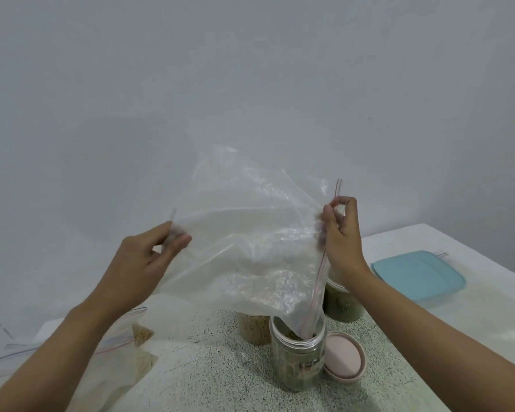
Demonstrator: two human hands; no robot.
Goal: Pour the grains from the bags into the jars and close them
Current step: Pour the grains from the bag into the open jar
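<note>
Two hands hold a clear zip bag [250, 233] raised over the speckled worktop [214, 379], its sheet spread between them. The left hand [149, 257] pinches the bag's left edge between thumb and fingers. The right hand [341, 233] grips the zip strip on the right edge, fingers curled round it. The bag slopes down to the right, and its lower corner, where the red zip line runs, dips into the mouth of an open jar [298, 361] standing upright near the middle of the worktop. Greenish grains show inside this jar. The bag looks almost empty, though blur makes that hard to tell.

Just right of the open jar a pink lid [344, 359] lies flat on the worktop; whether they touch I cannot tell. Farther back stand two more jars. The tan-grain jar [254, 330] is to the left, its top hidden behind the bag. The green-grain jar [342, 306] is to the right, behind the right wrist.

At the near left a second zip bag [140, 343] with tan grains lies on the worktop, partly under the left forearm. On the far right sits a container [416, 275] with a pale blue lid, well apart from the jars
</note>
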